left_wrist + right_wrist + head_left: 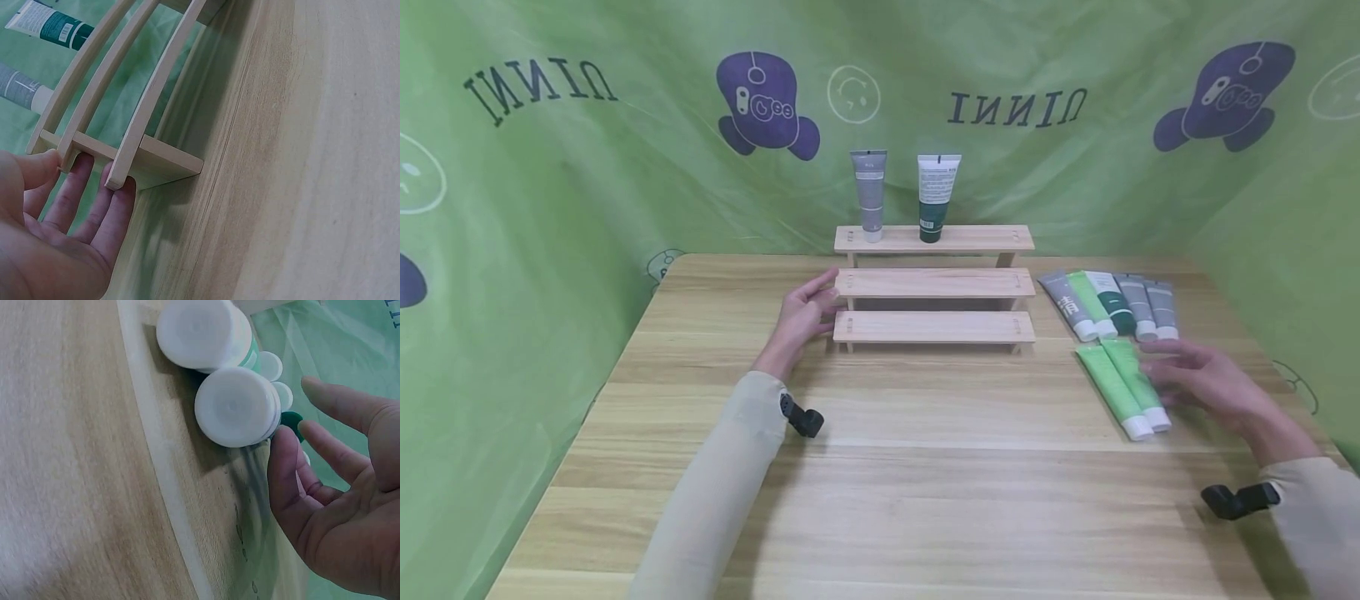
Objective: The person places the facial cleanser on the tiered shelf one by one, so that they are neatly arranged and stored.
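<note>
A three-step wooden display stand stands toward the back of the table. At its left end, my left hand pinches the middle step, as the left wrist view shows, with the thumb on one side and fingers on the other. On the top step a grey tube and a white-and-green tube stand upright on their caps. My right hand hovers beside two light green tubes lying flat, its fingers loosely spread near a white cap.
Behind the green pair lies a row of several tubes: grey ones, a light green one and a white-and-green one. A green printed cloth hangs behind and beside the wooden table.
</note>
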{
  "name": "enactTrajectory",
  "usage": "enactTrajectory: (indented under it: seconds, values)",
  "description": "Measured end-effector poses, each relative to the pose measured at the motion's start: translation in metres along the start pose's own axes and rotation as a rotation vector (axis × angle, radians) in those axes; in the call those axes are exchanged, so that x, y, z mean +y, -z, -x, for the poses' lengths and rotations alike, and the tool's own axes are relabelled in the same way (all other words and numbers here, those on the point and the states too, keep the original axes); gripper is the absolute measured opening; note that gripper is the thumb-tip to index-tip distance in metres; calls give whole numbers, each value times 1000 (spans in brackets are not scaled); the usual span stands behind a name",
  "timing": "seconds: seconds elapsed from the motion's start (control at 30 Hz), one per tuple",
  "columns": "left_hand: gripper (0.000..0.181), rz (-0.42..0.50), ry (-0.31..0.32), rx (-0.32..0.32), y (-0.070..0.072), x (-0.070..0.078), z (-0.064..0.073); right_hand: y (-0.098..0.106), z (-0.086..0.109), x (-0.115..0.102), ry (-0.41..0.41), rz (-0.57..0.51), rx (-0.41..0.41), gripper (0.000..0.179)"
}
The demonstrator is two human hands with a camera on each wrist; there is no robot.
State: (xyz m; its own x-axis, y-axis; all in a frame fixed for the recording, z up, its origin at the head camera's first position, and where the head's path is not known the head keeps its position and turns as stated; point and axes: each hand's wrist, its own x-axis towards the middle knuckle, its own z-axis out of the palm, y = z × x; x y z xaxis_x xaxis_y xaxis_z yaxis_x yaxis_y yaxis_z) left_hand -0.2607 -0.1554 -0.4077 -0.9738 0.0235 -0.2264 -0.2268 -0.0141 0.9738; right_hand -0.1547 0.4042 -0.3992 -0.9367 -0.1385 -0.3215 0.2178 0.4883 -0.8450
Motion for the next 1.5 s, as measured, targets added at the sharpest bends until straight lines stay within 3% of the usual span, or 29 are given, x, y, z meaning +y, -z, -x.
enactTrajectory:
  seconds: [0.23, 1.0, 1.5]
  values:
    - [45, 1, 7, 10, 0, 0, -1, -3, -3, -1, -20, 108, -4, 68]
    - [45, 1, 5, 2, 0, 0, 0, 1, -12, -11, -121, 285, -72, 72]
    - [45, 4, 1, 6, -1, -1, 0, 0, -18, -18, -168, 293, -107, 74]
